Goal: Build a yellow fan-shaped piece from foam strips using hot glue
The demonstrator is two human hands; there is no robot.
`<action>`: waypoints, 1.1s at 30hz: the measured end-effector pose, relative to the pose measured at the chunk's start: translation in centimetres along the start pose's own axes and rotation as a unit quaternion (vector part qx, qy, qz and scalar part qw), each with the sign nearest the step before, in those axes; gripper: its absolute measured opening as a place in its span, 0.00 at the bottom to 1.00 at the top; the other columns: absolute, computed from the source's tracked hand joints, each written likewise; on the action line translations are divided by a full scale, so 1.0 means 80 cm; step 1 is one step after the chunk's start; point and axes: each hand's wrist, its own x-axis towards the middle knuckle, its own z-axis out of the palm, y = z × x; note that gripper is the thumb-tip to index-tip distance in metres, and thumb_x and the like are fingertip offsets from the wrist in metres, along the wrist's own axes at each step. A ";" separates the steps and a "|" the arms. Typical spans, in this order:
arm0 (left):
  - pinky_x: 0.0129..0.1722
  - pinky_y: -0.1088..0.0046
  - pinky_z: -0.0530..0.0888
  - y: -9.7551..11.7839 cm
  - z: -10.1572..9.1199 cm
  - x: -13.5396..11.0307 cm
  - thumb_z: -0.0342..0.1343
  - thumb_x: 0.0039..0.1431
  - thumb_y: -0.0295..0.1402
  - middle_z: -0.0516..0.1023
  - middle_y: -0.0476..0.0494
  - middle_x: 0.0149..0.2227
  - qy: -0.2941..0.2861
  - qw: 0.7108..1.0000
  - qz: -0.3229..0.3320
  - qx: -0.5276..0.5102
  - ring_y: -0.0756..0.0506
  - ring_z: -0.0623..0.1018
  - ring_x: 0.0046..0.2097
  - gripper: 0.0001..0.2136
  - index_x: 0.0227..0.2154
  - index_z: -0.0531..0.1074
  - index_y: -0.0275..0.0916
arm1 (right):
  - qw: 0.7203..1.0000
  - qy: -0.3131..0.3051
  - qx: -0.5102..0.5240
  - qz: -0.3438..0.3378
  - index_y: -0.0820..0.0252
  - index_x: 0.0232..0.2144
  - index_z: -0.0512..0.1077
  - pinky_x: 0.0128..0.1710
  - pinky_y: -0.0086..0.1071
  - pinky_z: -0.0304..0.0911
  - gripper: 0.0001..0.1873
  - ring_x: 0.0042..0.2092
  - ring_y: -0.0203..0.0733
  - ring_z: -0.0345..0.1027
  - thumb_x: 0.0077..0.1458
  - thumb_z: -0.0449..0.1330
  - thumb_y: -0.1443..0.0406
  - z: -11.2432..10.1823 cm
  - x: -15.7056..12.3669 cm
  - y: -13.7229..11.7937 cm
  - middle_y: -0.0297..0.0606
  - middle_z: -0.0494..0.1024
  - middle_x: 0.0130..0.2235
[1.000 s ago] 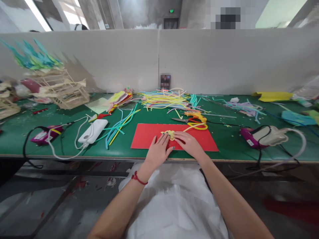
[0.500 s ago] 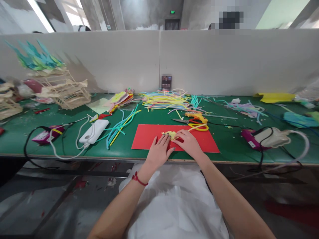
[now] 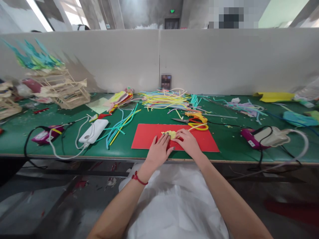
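Note:
A red rectangular board (image 3: 142,137) lies at the table's front edge. On it is a small pale yellow piece with a bumpy, ruffled edge (image 3: 172,135), partly covered by my fingers. My left hand (image 3: 159,150) rests flat over its left side, fingers stretched out and thumb apart. Bent over its right end, my right hand (image 3: 188,141) pinches a pale yellow strip (image 3: 196,127), which runs out past the knuckles to the upper right. The fingertips' exact grip is partly hidden. Scissors with orange and yellow handles (image 3: 198,117) lie just behind the board, blades pointing left.
A heap of coloured strips (image 3: 165,100) spans the back middle. Left of the board are loose blue and yellow strips (image 3: 121,127), a white power bank (image 3: 94,131) with cables, and a purple device (image 3: 47,135). Another purple device (image 3: 254,139) sits right. Stick frames (image 3: 67,89) stand far left.
Both hands stay on the yellow piece in almost the same place. The right fingers have shifted very slightly; the whole view has moved a touch.

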 end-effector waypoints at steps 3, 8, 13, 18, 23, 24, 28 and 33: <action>0.62 0.56 0.56 0.000 0.001 0.000 0.34 0.67 0.44 0.58 0.39 0.63 0.002 1.000 0.001 0.000 0.43 0.58 0.64 0.26 0.61 0.56 0.36 | 1.000 -0.002 0.001 -0.001 0.56 0.25 0.72 0.44 0.40 0.65 0.07 0.42 0.45 0.68 0.54 0.60 0.63 0.001 0.001 0.000 0.40 0.74 0.36; 0.61 0.56 0.56 -0.001 0.002 0.000 0.34 0.67 0.45 0.59 0.39 0.63 0.015 1.000 0.008 -0.003 0.42 0.58 0.64 0.26 0.60 0.57 0.35 | 1.000 -0.008 -0.003 -0.002 0.55 0.24 0.72 0.44 0.41 0.65 0.07 0.41 0.46 0.68 0.54 0.60 0.63 -0.001 0.003 0.001 0.39 0.75 0.36; 0.62 0.57 0.56 0.000 0.001 0.000 0.34 0.67 0.45 0.58 0.39 0.63 0.006 1.000 0.003 0.009 0.43 0.57 0.64 0.26 0.60 0.57 0.35 | 1.000 -0.019 -0.015 -0.009 0.57 0.24 0.72 0.44 0.41 0.64 0.07 0.41 0.46 0.68 0.54 0.61 0.65 -0.001 0.007 0.000 0.40 0.75 0.36; 0.62 0.57 0.56 -0.001 0.002 0.000 0.33 0.67 0.45 0.58 0.39 0.63 0.008 1.000 0.006 0.011 0.44 0.57 0.64 0.26 0.61 0.56 0.35 | 1.000 -0.012 -0.001 0.000 0.57 0.25 0.72 0.44 0.41 0.64 0.07 0.41 0.46 0.68 0.54 0.60 0.63 0.003 0.006 0.003 0.40 0.75 0.35; 0.62 0.56 0.56 -0.002 0.003 -0.001 0.33 0.67 0.45 0.58 0.39 0.63 0.017 1.000 0.009 0.013 0.43 0.58 0.64 0.26 0.61 0.56 0.36 | 1.000 0.004 0.026 0.001 0.56 0.26 0.72 0.46 0.41 0.65 0.08 0.42 0.46 0.69 0.55 0.59 0.61 0.003 0.000 0.004 0.40 0.74 0.36; 0.62 0.56 0.56 -0.002 0.004 -0.001 0.33 0.67 0.45 0.58 0.39 0.63 0.017 1.000 0.010 0.013 0.43 0.58 0.64 0.26 0.61 0.56 0.36 | 1.000 0.007 0.030 0.002 0.56 0.26 0.72 0.46 0.40 0.65 0.08 0.43 0.45 0.69 0.55 0.59 0.61 0.003 -0.001 0.004 0.40 0.74 0.37; 0.62 0.56 0.56 -0.001 0.003 -0.001 0.33 0.67 0.44 0.58 0.39 0.63 0.015 1.000 0.008 0.013 0.43 0.58 0.64 0.26 0.61 0.56 0.36 | 0.999 0.015 0.031 0.008 0.55 0.28 0.73 0.47 0.42 0.65 0.08 0.43 0.46 0.69 0.56 0.58 0.60 -0.001 -0.004 0.004 0.41 0.74 0.38; 0.62 0.56 0.56 -0.001 0.002 -0.001 0.33 0.67 0.44 0.59 0.39 0.63 0.015 1.000 0.010 0.007 0.43 0.58 0.64 0.26 0.62 0.54 0.37 | 0.999 0.010 0.040 0.008 0.54 0.29 0.75 0.49 0.44 0.64 0.10 0.44 0.46 0.69 0.57 0.55 0.60 -0.005 -0.006 0.007 0.41 0.74 0.39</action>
